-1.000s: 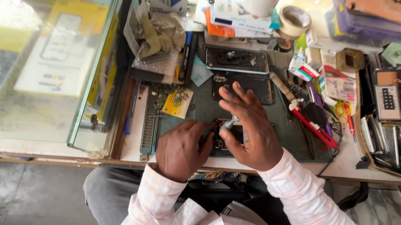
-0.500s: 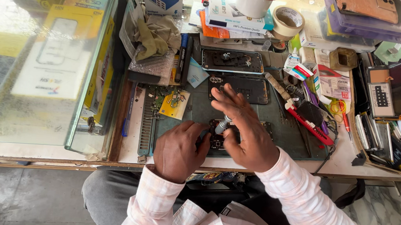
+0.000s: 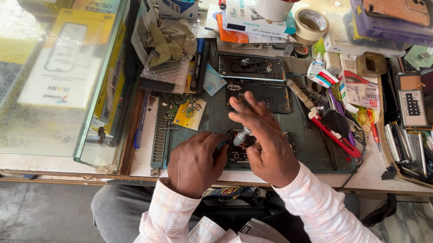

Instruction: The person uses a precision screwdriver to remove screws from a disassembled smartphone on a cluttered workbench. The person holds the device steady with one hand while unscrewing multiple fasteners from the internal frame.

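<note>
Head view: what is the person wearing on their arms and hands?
Both arms are in long, light pink-and-white checked shirt sleeves reaching the wrists. The left hand and right hand are bare: no gloves, and no rings, watch or wrist strap that I can see.

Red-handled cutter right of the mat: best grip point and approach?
Take the red-handled cutter at mid-handle, coming from above, fingers across its narrow width. It lies flat and diagonal on the green mat's right edge, tools crowding its upper end, so the lower-right half looks freer.
</note>
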